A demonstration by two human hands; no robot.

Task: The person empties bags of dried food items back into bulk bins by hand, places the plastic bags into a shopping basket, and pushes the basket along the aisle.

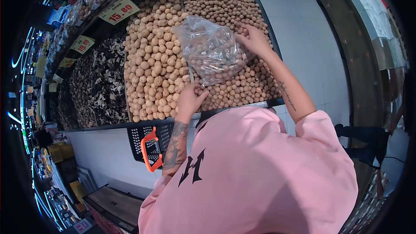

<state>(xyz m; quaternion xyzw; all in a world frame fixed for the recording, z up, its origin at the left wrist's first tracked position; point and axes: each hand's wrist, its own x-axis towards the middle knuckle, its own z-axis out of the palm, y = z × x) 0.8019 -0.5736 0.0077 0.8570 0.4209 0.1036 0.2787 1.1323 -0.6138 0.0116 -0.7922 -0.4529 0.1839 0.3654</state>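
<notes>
A clear plastic bag (208,47) lies on a bin of small round brown dried fruits (236,89) that look like longans. More round brown shapes show through its crinkled film. My right hand (255,42) is at the bag's right side, thumb against the plastic and fingers apart over the loose fruits. Below the bag's lower left corner, my left hand (190,99) rests at the divider, thumb and forefinger spread among the fruits. Whether a fruit is between those fingertips is hard to make out.
Walnuts (156,60) fill the adjoining bin; dark dried goods (102,82) lie farther left. Price signs (119,11) stand along the back. Below the bin edge is a black basket (138,141) with an orange handle (149,149). Another person's dark-clothed legs (366,143) show at right.
</notes>
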